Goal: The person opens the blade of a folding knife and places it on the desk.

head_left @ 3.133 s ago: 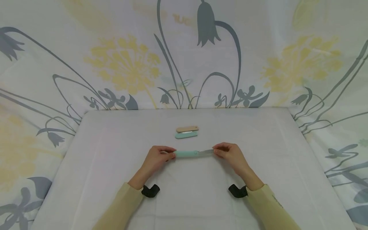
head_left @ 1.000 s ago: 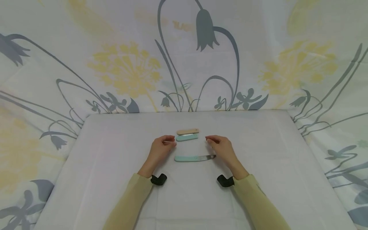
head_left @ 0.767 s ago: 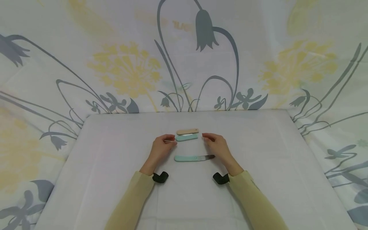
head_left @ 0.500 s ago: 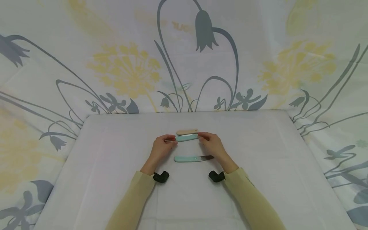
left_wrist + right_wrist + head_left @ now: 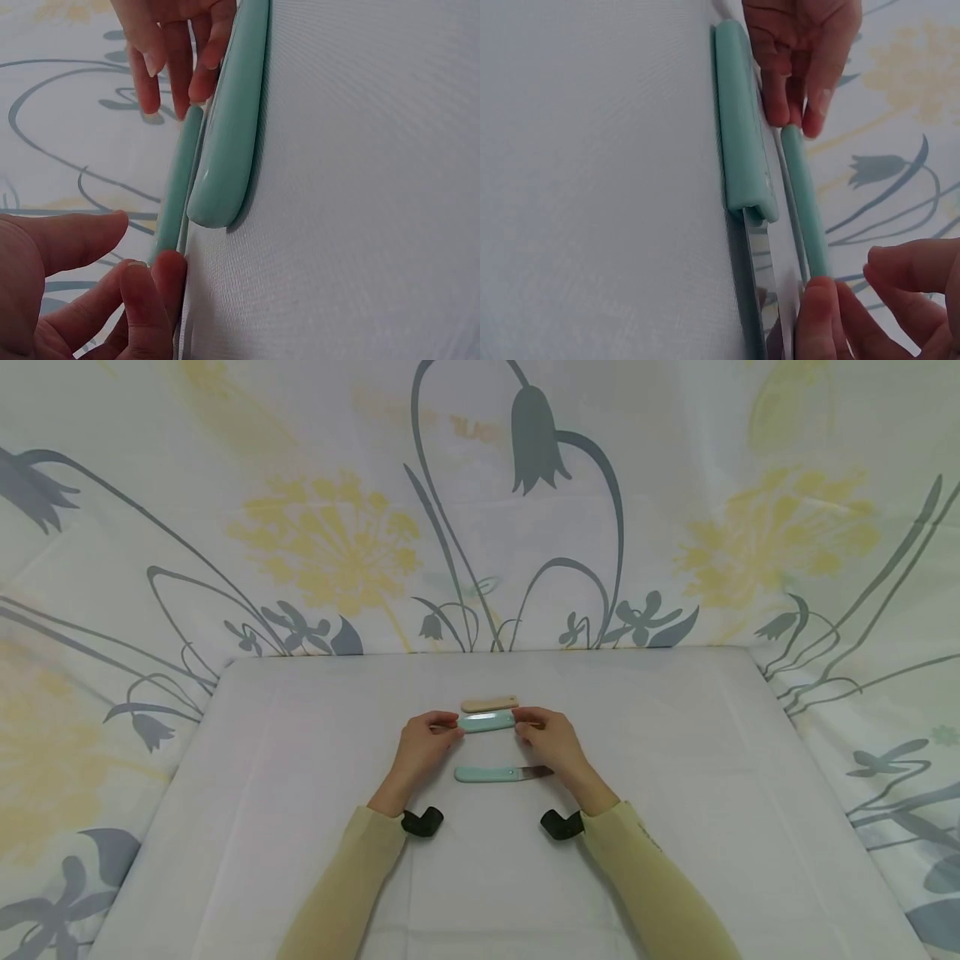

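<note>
A folded mint-green folding knife (image 5: 486, 722) lies crosswise between my hands, a bright strip of its blade showing along the far side. My left hand (image 5: 424, 750) pinches its left end between thumb and fingers. At the other end, my right hand (image 5: 553, 745) pinches it the same way. In both wrist views the mint handle (image 5: 178, 184) spans from one hand to the other. Nearer to me, an unfolded mint-green knife (image 5: 486, 774) rests on the table, its blade (image 5: 763, 289) pointing right; the right hand partly covers the tip in the head view.
Just behind the held knife lies a folded beige knife (image 5: 489, 704). All of it is on a white-covered table (image 5: 315, 860). A flower-printed curtain (image 5: 652, 527) rises at the table's back and sides. Black wrist-camera mounts (image 5: 423, 822) stick inward from both wrists.
Earlier both hands held the unfolded mint knife; it now lies released on the table. The hands moved away from me, closed in on the folded mint knife, and tilted it slightly.
</note>
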`<action>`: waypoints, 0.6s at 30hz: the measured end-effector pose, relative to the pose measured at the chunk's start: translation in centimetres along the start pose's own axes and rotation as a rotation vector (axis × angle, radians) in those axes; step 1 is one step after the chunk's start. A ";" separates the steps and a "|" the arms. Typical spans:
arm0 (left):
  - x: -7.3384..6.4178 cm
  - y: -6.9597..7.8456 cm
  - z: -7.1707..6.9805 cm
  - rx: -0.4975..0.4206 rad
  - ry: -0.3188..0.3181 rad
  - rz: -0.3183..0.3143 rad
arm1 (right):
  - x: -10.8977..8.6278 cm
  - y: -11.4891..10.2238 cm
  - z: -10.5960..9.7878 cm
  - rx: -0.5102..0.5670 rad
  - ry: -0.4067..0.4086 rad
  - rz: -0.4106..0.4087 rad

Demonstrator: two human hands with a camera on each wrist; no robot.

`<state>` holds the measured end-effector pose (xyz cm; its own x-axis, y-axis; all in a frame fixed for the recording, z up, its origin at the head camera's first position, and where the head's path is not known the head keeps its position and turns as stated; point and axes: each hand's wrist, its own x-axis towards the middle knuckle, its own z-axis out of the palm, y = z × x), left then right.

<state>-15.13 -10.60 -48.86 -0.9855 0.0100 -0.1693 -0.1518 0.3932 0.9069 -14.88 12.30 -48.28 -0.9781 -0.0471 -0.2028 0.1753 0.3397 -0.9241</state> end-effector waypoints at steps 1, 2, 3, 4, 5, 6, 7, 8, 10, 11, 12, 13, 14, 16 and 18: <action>0.0 0.0 0.0 -0.003 0.002 -0.002 | -0.1 0.0 0.0 0.010 0.003 -0.006; 0.0 0.0 0.1 -0.005 0.004 -0.003 | -0.1 0.1 0.0 0.021 0.007 -0.011; 0.0 0.0 0.2 -0.007 0.005 -0.004 | -0.2 0.1 0.0 0.034 0.012 -0.018; 0.0 0.0 0.2 -0.010 0.006 -0.006 | -0.3 0.1 0.1 0.049 0.015 -0.022; -0.1 0.0 0.2 -0.013 0.007 -0.007 | -0.3 0.0 0.1 0.063 0.022 -0.028; -0.1 0.0 0.2 -0.012 0.009 -0.006 | -0.3 0.0 0.2 0.074 0.031 -0.034; -0.1 0.0 0.2 -0.014 0.010 -0.006 | -0.3 0.0 0.3 0.085 0.042 -0.042; -0.1 0.0 0.2 -0.015 0.011 -0.004 | -0.4 -0.1 0.3 0.096 0.053 -0.047; -0.1 0.0 0.3 -0.019 0.012 0.000 | -0.4 -0.2 0.5 0.115 0.079 -0.060; -0.1 0.0 0.3 -0.022 0.012 0.004 | -0.4 -0.2 0.5 0.125 0.092 -0.063; -0.1 0.0 0.4 -0.024 0.012 0.009 | -0.3 -0.2 0.5 0.138 0.101 -0.065; -0.1 0.0 0.4 -0.029 0.010 0.012 | -0.3 -0.2 0.6 0.152 0.108 -0.065; -0.2 0.1 0.4 -0.035 0.009 0.014 | -0.3 -0.2 0.6 0.169 0.112 -0.062; -0.2 0.1 0.4 -0.045 0.004 0.023 | -0.3 -0.3 0.6 0.206 0.113 -0.061; -0.3 0.3 0.3 -0.049 -0.001 0.032 | -0.4 -0.4 0.5 0.239 0.106 -0.065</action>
<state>-14.83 -10.18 -48.67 -0.9899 0.0223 -0.1402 -0.1238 0.3471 0.9296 -14.53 11.75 -47.98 -0.9923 0.0415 -0.1168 0.1206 0.1073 -0.9869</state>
